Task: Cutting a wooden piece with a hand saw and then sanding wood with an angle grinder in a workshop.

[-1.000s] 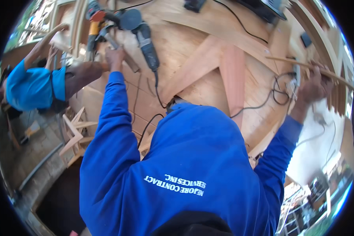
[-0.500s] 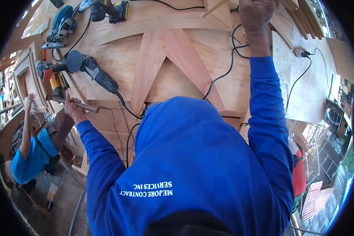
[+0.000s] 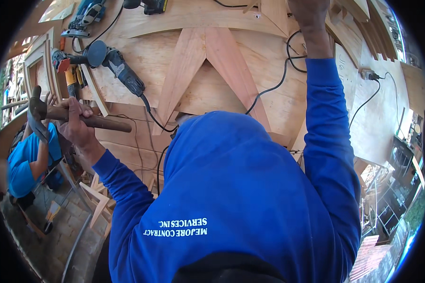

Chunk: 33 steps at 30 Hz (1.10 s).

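My left hand [image 3: 77,125] is closed around the wooden handle of a claw hammer [image 3: 111,123]. The hammer hangs in the air left of my body, its metal head to the left and the handle's end to the right. Far off at the upper edge is my right hand [image 3: 311,14], near some wooden pieces; the picture's edge cuts off its fingers. Between my arms, two reddish boards [image 3: 186,61] meet in an upside-down V below a curved pale board [image 3: 208,29], on a plywood surface [image 3: 141,56].
An angle grinder [image 3: 120,70] with its cord lies left on the plywood, below a blue power tool [image 3: 87,16]. A black cable [image 3: 281,80] loops near my right wrist. A plug [image 3: 370,74] sits farther right. A person in a light-blue shirt [image 3: 26,160] is at the left.
My left hand has lifted the hammer nearer to me, and its head has moved left. The whole view has shifted slightly, pushing my right hand further past the upper edge. The other person's arm is lower.
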### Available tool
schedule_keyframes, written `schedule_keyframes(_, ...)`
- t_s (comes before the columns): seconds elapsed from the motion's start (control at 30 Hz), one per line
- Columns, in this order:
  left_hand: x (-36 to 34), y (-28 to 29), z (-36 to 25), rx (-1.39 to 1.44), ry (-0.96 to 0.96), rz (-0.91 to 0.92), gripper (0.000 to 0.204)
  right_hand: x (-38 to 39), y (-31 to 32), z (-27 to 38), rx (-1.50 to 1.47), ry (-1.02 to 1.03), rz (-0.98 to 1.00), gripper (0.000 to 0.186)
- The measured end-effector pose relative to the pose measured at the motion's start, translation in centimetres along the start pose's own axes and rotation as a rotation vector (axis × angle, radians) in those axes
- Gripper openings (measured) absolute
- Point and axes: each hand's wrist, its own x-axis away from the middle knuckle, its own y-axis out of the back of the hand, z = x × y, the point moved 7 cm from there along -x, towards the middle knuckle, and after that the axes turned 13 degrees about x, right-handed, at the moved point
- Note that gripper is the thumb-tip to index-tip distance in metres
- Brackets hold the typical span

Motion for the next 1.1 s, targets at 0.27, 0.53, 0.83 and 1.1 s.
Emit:
schedule_keyframes(0.27,3.0,-10.3,5.9,-0.198,0.221,0.280,0.013,0.1,3.9,-2.6,0.270,-0.005,-0.106,0.017)
schedule_keyframes(0.53,2.4,-17.6,7.4,-0.231,0.276,0.475,0.020,0.6,5.5,-3.4,0.372,0.013,-0.188,0.013)
schedule_keyframes(0.83,0.6,-22.1,7.7,-0.358,0.286,0.610,0.026,0.9,6.3,-3.2,0.512,-0.013,-0.154,0.013)
schedule_keyframes(1.1,-2.6,-28.7,2.8,-0.706,-0.116,0.644,0.030,1.1,2.6,-2.7,0.202,0.012,0.183,0.015)
